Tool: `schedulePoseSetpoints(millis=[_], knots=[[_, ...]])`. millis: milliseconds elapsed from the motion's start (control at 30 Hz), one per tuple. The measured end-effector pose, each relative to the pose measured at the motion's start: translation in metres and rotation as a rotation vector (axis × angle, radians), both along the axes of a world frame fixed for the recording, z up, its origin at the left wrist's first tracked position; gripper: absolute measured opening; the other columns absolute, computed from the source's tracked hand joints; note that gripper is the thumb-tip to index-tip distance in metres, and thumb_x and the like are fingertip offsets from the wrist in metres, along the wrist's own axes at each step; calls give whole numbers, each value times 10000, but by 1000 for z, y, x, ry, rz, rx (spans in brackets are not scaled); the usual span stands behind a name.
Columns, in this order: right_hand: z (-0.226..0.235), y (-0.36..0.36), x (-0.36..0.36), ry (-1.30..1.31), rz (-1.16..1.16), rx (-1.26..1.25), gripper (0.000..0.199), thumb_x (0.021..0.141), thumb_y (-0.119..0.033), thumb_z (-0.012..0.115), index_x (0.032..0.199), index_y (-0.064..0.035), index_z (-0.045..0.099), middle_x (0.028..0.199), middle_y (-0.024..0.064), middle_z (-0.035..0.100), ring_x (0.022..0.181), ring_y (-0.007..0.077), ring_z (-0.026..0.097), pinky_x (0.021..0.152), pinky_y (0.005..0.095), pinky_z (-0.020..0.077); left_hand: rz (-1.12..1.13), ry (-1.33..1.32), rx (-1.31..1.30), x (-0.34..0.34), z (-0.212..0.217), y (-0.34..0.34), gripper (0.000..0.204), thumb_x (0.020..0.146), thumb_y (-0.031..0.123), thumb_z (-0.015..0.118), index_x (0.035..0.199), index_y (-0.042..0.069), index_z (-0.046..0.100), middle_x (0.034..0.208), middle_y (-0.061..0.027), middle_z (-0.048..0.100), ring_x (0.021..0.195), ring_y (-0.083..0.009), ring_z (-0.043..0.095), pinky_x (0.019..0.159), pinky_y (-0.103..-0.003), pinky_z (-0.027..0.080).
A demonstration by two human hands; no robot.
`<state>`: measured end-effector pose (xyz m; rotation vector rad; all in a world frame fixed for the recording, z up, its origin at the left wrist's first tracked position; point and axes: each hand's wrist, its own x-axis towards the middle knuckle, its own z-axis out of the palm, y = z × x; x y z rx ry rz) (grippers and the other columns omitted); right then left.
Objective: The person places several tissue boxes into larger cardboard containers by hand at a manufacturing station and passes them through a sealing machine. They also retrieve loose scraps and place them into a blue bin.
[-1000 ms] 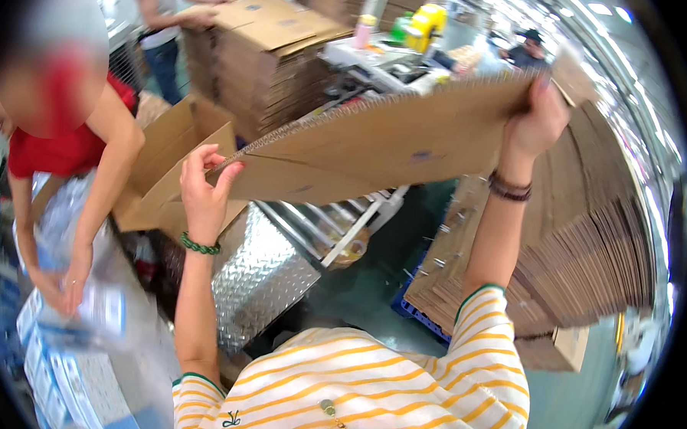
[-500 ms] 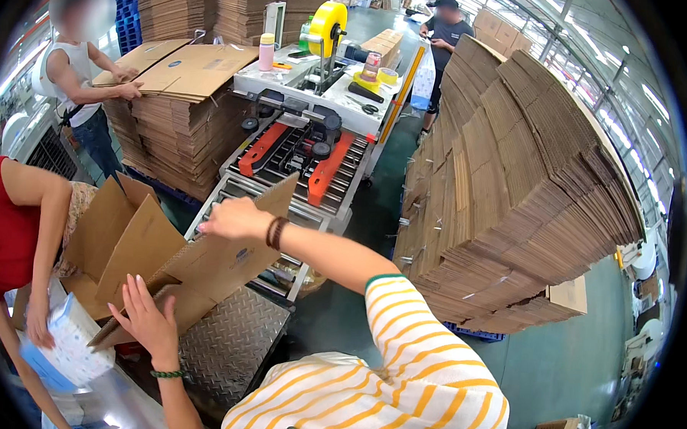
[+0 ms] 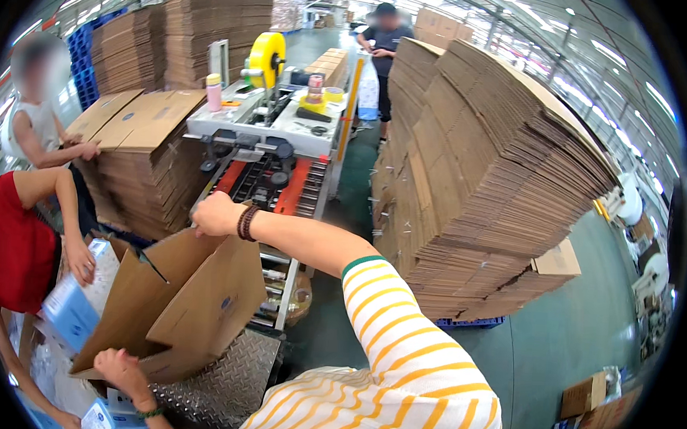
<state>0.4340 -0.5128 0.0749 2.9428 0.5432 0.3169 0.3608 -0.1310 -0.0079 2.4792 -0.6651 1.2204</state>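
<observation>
Green aisle [image 3: 347,314], right fingers [image 3: 198,223] at carton edge [image 3: 200,292]

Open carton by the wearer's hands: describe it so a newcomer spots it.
Start at the machine with the large yellow roll. Nearer, by the diamond-plate metal, the brown carton sits with the right hand at its top edge and the left hand near its lower edge. Unlike the flat cardboard stacks, it is opened out.
</observation>
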Motion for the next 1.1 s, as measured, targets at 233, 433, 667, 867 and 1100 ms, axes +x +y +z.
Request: schedulePoseSetpoints(millis=[233, 433, 667, 867, 1100], knots=[[9, 46, -83, -13, 191, 33, 113, 569, -187, 580, 567, -86, 631, 574, 107, 601, 558, 259, 608, 468, 372, 455, -672, 473, 664, -56, -8, -46, 561, 726, 532, 558, 446, 47, 584, 484, -77, 559, 587, -245, 546, 779, -394, 366], [-57, 78, -138, 525, 458, 293, 570, 745, -556, 543, 706, 6, 635, 665, 183, 614, 653, 360, 602, 604, 431, 482, -365, 953, 957, -81, -104, -90, 534, 832, 512, 437, 620, 78, 666, 618, -135, 628, 588, -267, 619, 670, -386, 411], [-35, 79, -143, 983, 644, 269, 864, 608, -725, 559, 1104, -18, 561, 1119, 204, 545, 1110, 310, 478, 987, 459, 279, -617, 1177, 356, -56, -81, -59, 262, 802, 249, 548, 664, 42, 631, 680, -133, 616, 653, -273, 575, 684, -384, 428], [-155, 86, -112, 130, 295, 516, 865, 744, -616, 510, 1333, -19, 298, 1396, 222, 232, 1320, 341, 179, 1048, 560, 58, -180, 625, 24, 29, 68, -17, 289, 897, 231, 443, 1012, -13, 547, 1046, -200, 533, 970, -326, 497, 842, -391, 389], [-175, 34, -62, 330, -409, 2338, 520, 842, -326, 576, 1226, -26, 395, 1068, 68, 530, 980, 149, 495, 789, 266, 420, 357, 739, 398, -78, -43, -6, 611, 906, 369, 362, 1350, -28, 231, 1412, -227, 203, 1312, -345, 193, 1047, -426, 191]])
